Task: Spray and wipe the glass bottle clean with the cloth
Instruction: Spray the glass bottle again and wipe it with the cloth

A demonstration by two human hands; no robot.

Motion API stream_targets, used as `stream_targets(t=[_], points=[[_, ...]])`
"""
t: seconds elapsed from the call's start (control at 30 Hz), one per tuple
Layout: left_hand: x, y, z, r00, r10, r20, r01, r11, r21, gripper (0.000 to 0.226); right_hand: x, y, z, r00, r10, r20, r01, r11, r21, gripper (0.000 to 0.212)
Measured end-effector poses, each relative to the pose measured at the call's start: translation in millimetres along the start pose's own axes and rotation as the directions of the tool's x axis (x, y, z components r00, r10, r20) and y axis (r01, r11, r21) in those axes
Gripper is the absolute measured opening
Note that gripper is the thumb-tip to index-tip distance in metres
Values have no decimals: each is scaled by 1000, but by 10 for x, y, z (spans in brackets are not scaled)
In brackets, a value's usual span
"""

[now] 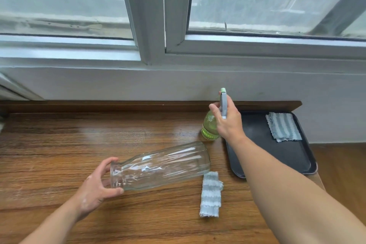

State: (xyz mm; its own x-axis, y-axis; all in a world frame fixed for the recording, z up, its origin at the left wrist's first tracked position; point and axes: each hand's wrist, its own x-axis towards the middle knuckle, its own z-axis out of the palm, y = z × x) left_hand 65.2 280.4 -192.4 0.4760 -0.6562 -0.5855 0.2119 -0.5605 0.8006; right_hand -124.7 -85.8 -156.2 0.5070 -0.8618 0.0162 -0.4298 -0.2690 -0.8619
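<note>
A clear ribbed glass bottle is held on its side just above the wooden table, its mouth toward the left. My left hand grips its neck and rim. A green spray bottle with a grey trigger head stands upright at the back right of the table. My right hand is wrapped around its neck and trigger. A folded blue-and-white striped cloth lies on the table just below the glass bottle's base, touched by neither hand.
A black tray sits at the table's right end with a second striped cloth in its far corner. A white wall and window frames rise behind the wooden table, which has a raised back lip.
</note>
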Motion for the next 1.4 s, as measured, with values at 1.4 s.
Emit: stream_targets(t=[1.4], points=[[-43, 55, 64, 997, -66, 29, 67, 998, -20, 101, -1867, 980, 268, 821, 565, 81, -491, 772, -404, 68]])
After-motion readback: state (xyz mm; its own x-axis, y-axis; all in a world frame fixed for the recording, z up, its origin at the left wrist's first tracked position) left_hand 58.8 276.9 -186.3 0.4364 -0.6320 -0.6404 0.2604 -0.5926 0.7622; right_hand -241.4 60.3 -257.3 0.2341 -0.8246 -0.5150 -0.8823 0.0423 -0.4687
